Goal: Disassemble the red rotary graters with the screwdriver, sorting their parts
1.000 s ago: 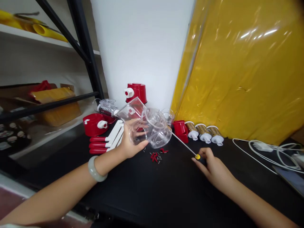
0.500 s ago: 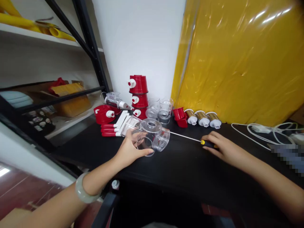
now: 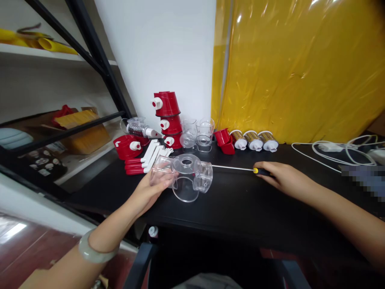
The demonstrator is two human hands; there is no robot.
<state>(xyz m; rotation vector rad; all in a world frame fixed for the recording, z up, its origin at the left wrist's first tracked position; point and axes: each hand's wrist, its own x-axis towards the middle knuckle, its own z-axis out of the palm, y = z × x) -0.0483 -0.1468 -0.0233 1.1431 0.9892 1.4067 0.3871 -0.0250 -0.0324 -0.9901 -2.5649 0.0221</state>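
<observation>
My left hand (image 3: 155, 186), with a pale bangle on its wrist, is closed around the left side of a clear plastic housing (image 3: 186, 164). The housing has a round hole on top and a flared chute on its right. A screwdriver (image 3: 261, 171) with a black and yellow handle is gripped in my right hand (image 3: 279, 174). Its long thin shaft points left and reaches the right chute of the housing; where the tip ends I cannot make out. Behind my left hand lie several red and white crank handles (image 3: 147, 158).
Stacked red bases (image 3: 169, 105) with white knobs stand at the back, near clear plastic hoppers (image 3: 204, 134) and red pushers (image 3: 225, 140). Three grater drums (image 3: 252, 140) lie to their right. White cables (image 3: 333, 148) cover the far right. A black-framed shelf (image 3: 104, 64) borders the left.
My left hand has shifted from the housing's front to its left side. The housing appears slightly turned. The screwdriver has become more level, its shaft still at the right chute.
</observation>
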